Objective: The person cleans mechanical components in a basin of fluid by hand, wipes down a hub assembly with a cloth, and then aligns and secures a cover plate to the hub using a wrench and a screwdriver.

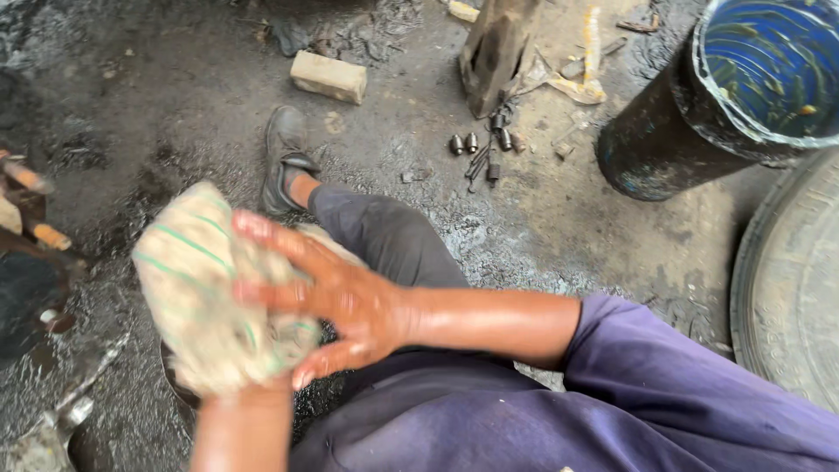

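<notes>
A dirty pale cloth with green stripes (pixel 197 288) is bunched between both my hands, in front of my lap. My right hand (pixel 341 297) lies flat across its right side, fingers spread over the fabric and slick with grease. My left hand is almost wholly wrapped inside the cloth; only its wrist and forearm (pixel 245 419) show below the bundle. Under the hands are my dark trousers (pixel 393 236) and a black shoe (pixel 284 157) on oily ground.
A dark barrel with a blue inside (pixel 690 131) stands at the upper right, a tyre (pixel 786 288) at the right edge. Small metal parts (pixel 481 153), a brick (pixel 329 77) and a wooden block (pixel 494 52) lie ahead. Greasy machine parts (pixel 35 262) sit at the left.
</notes>
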